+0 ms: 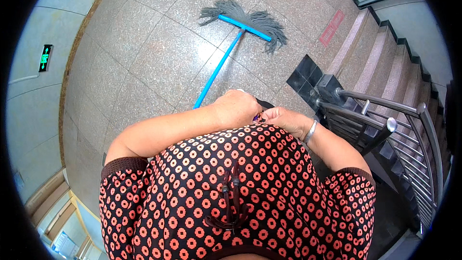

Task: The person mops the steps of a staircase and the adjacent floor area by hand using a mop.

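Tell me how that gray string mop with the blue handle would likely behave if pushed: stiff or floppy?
The gray strands would probably flop and drag, since they splay loosely over the floor tiles. The blue handle looks likely to stay stiff, being long and straight. The wide crossbar might twist, as it meets the handle only near its middle.

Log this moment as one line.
left hand: before patterned top, grip unclear | right hand: beside left, grip unclear | mop: head on tiled floor, near handle end hidden | stairs: at right
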The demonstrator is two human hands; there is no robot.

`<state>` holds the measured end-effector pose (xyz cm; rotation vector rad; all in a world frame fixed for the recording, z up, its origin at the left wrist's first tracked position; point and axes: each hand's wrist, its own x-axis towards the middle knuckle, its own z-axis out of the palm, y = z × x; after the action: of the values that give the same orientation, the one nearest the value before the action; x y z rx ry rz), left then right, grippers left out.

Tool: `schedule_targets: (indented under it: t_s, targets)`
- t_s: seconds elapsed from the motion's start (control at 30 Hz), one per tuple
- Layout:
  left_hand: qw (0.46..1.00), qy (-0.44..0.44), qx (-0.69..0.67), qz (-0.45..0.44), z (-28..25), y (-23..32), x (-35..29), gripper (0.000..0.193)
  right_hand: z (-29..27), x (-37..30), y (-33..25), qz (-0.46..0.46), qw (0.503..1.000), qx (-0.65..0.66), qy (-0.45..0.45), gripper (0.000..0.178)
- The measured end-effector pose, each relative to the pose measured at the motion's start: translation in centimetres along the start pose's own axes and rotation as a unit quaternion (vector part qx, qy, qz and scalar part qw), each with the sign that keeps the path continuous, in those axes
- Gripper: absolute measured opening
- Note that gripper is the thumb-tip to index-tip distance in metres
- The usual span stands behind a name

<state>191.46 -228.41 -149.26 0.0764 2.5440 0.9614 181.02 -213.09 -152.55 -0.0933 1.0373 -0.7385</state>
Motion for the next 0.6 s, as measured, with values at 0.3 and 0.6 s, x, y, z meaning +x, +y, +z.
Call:
schedule_targets:
  t_s: [0.3, 0.6]
  targets:
    - [0.991, -0.079, -0.054, -0.094, 0.4, -1.0, 1.8, 0.019, -3.3, 1.6, -1.4, -0.135, 0.952, -0.268, 0.061, 0.013]
    - [0.992, 0.043, 0.085, -0.088, 1.3, 1.0, 3.4, 0.015, -6.0, -1.9, -1.2, -0.210, 0.816, -0.528, 0.104, 0.025]
